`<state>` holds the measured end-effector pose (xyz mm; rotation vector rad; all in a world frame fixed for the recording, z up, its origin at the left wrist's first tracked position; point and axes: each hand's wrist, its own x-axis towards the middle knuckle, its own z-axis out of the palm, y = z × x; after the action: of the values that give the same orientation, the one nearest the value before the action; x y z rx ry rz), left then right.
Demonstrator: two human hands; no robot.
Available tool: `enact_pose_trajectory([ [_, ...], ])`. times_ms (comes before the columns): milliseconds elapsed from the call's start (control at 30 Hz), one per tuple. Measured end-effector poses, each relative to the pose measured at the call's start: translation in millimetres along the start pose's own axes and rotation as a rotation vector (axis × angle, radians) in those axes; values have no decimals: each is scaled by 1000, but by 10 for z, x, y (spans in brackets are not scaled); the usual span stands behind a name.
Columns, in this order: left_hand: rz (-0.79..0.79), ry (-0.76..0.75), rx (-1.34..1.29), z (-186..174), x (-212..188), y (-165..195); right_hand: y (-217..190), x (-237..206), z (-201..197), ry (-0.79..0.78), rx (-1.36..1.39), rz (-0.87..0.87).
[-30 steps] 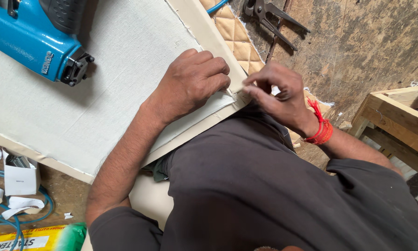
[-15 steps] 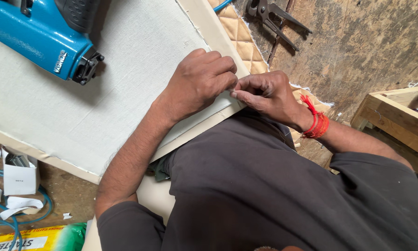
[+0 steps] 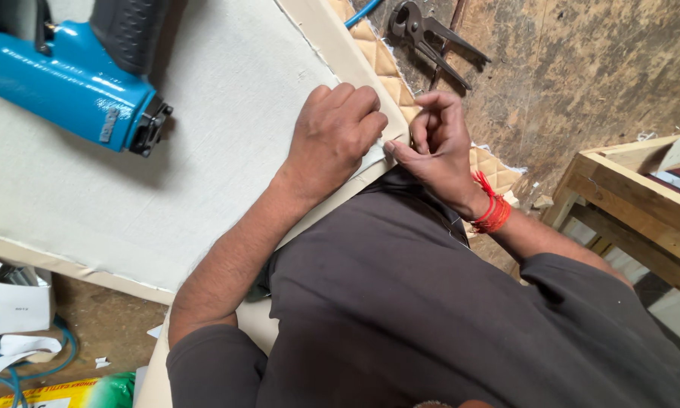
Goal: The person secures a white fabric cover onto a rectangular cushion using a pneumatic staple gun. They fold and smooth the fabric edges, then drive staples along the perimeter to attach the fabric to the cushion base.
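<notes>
1. Two hands meet in the head view at the near-right edge of the off-white fabric-covered panel: left hand fisted, pressing the cloth; right hand with its grip pinched together on the fabric edge.
2. Judged step: tensioning the edge. Fastening would need the blue pneumatic stapler, far left; black pincers lie far right.

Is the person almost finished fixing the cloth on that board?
Done: white cloth lies smooth over the panel. In hand: the left hand presses the cloth's edge while the right hand pinches it at the rim. Left: the blue staple gun and pincers lie untouched, so this edge looks unfastened.
</notes>
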<state>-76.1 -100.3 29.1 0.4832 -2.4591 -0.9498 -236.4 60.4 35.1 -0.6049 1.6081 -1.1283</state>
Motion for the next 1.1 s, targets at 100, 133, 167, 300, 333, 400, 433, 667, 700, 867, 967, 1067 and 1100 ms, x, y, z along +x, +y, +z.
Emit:
enact_pose_trajectory([
  [100,-28,-10,-24,16,-19,15,-39,9,-49,-36,-3,111],
  [133,-36,-15,-28,22,-21,22,-56,21,-64,-94,34,167],
  [167,-41,-19,-28,27,-21,23,-62,39,-63,-152,72,219],
  [300,-45,-33,-22,22,-10,26,-62,96,-20,-266,61,196],
  [333,-47,-37,-30,18,-8,27,-60,105,-16,-267,39,199],
  [400,-50,-46,-48,5,-4,20,-58,123,-24,-270,20,229],
  [433,-50,-55,-49,2,-1,16,-60,129,-38,-274,21,259],
  [667,-36,-91,-95,-21,-23,-8,-125,206,-180,-427,66,292],
  [700,-32,-94,-95,-22,-31,-14,-140,218,-197,-437,38,298],
  [867,6,-68,-86,-9,-90,-31,-206,250,-311,-434,-58,289],
  [967,13,-41,-96,-8,-129,-35,-161,309,-463,-267,-61,240],
  [1067,-67,-33,-95,-20,-201,33,22,424,-667,-126,-48,167],
  [1100,-110,-32,-89,-29,-248,74,119,491,-733,-80,-300,53],
])
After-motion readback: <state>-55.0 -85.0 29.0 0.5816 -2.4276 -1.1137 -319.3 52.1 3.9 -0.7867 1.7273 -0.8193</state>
